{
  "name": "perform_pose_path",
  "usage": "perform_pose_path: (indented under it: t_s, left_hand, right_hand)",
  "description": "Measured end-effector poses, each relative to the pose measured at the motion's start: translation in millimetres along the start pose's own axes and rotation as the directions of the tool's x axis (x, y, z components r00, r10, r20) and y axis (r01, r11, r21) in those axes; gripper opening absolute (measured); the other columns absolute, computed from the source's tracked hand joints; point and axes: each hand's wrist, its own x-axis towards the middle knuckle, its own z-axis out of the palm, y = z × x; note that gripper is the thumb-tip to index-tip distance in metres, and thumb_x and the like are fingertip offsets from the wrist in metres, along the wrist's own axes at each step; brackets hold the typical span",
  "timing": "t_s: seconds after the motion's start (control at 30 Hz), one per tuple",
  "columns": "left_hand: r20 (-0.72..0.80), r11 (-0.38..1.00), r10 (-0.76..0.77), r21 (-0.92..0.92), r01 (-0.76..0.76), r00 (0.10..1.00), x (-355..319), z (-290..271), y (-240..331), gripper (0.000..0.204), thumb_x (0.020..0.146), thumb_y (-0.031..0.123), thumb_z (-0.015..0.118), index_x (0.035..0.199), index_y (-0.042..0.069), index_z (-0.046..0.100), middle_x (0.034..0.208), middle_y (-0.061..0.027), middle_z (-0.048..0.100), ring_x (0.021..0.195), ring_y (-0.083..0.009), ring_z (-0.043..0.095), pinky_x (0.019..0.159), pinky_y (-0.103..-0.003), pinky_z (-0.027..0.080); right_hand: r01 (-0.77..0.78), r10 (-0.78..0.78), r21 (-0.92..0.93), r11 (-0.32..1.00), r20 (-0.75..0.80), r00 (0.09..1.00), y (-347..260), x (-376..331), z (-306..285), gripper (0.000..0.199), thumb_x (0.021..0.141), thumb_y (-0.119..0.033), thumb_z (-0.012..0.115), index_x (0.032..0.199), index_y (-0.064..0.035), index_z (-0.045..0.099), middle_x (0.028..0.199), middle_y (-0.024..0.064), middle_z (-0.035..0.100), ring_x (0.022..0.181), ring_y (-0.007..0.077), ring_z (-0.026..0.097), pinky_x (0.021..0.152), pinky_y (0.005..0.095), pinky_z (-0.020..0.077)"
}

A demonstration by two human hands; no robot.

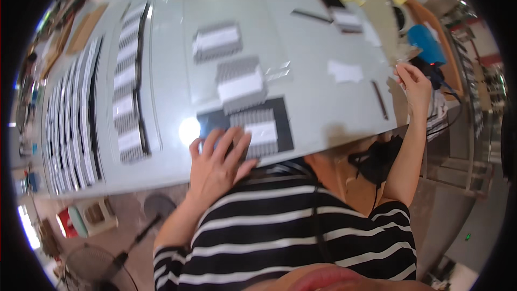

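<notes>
My left hand lies at the near edge of the table with its fingers spread. Its fingertips reach over a black mat and the left edge of a grey striped bundle with a white band; whether they touch the bundle I cannot tell. Two similar banded bundles, a middle one and a farther one, lie beyond the mat. Out at the right end of the table, my right hand is raised with thumb and fingers pinched together. Anything between those fingertips is too small to make out.
Long rows of banded bundles and thin stacked strips fill the table's left. On the right are a white paper, a dark strip, a blue object and a brown tray edge. A fan stands below left.
</notes>
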Motion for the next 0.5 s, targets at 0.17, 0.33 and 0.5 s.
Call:
perform_pose_path:
  t_s: [0.17,0.33,0.5]
  left_hand:
    - [-0.041,0.999,0.020,-0.035,-0.021,0.999,18,-10,5,0.048,0.087,0.042,0.069,0.124,0.013,0.063,0.125,-0.0004,0.059,0.114,-0.0214,0.052,0.096,-0.043,0.032]
    - [-0.001,0.999,-0.007,-0.045,0.007,1.000,20,-2,4,0.051,0.085,0.045,0.070,0.128,0.019,0.062,0.129,0.0023,0.058,0.116,-0.0213,0.051,0.097,-0.042,0.031]
    - [-0.015,0.998,0.000,-0.062,-0.001,1.000,17,-2,5,0.051,0.085,0.044,0.071,0.127,0.017,0.062,0.128,0.0019,0.058,0.115,-0.0212,0.051,0.097,-0.043,0.031]
  right_hand:
    - [-0.022,-0.152,0.336,0.942,0.484,0.862,-65,-129,87,0.013,0.088,-0.009,0.071,0.099,-0.0036,0.075,0.105,0.0063,0.068,0.089,0.0120,0.061,0.079,0.0244,0.0487]
    - [0.108,-0.215,0.240,0.965,0.484,0.848,-63,-180,145,0.011,0.085,-0.013,0.075,0.095,-0.0106,0.079,0.116,0.0033,0.056,0.103,0.0203,0.045,0.089,0.0302,0.0404]
    - [0.243,-0.242,0.048,0.969,0.406,0.881,-67,-193,148,0.012,0.086,-0.018,0.075,0.095,-0.0114,0.079,0.119,0.0031,0.057,0.107,0.0225,0.042,0.094,0.0330,0.0363]
